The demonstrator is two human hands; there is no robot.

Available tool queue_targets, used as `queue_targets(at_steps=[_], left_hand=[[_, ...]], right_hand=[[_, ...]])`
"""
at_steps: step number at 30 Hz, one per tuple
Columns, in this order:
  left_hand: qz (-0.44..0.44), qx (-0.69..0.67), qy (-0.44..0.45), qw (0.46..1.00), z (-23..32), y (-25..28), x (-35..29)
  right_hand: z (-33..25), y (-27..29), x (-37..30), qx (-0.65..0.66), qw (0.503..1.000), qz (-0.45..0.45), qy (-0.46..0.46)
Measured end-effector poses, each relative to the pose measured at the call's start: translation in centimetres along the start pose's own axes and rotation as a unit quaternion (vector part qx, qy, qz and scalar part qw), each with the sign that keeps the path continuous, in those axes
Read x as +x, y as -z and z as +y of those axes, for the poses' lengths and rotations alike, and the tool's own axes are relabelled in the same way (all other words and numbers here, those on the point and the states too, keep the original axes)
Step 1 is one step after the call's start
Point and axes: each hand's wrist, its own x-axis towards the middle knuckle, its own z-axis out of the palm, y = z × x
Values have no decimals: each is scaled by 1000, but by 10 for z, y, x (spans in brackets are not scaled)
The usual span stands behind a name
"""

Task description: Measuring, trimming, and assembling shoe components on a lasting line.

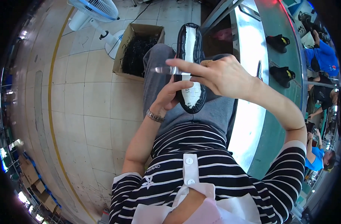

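Note:
A black shoe upper [192, 99] lies sole-side up over my lap, its white underside showing and black edges gathered all around. My left hand [167, 96] is closed around its left side, thumb resting on the white underside. Across the shoe's middle, my right hand [226, 76] grips a shiny metal tool [163, 70], whose blade-like end points left. Motion blurs that tool, and its exact kind cannot be made out. The right hand hides part of the shoe's middle.
A cardboard box [118, 61] full of thin black scraps stands on the tiled floor beside my left knee, near a white-and-blue fan [97, 9]. On my right runs a metal ledge [248, 123] beside a green conveyor [275, 56] carrying black shoes [282, 76]. Other people sit beyond it.

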Motion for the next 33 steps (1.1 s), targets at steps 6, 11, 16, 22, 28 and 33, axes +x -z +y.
queue_targets(at_steps=[6, 11, 16, 22, 28, 33], left_hand=[[0, -1, -10, 1000, 4, -4, 1], [14, 10, -29, 999, 2, -7, 1], [9, -2, -20, 1000, 1, -3, 0], [-17, -15, -32, 999, -9, -2, -9], [-15, 30, 20, 999, -18, -5, -16], [-18, -60, -4, 998, -28, 5, -27]], right_hand=[[2, -5, 2, -65, 995, -80, -14], [9, -27, -7, 76, 996, -5, -55], [3, -10, -1, -33, 997, -51, -44], [7, -16, -2, 69, 987, -84, -121], [-3, -19, -5, 124, 977, -82, -154], [-31, 1, -16, 53, 996, -59, -31]])
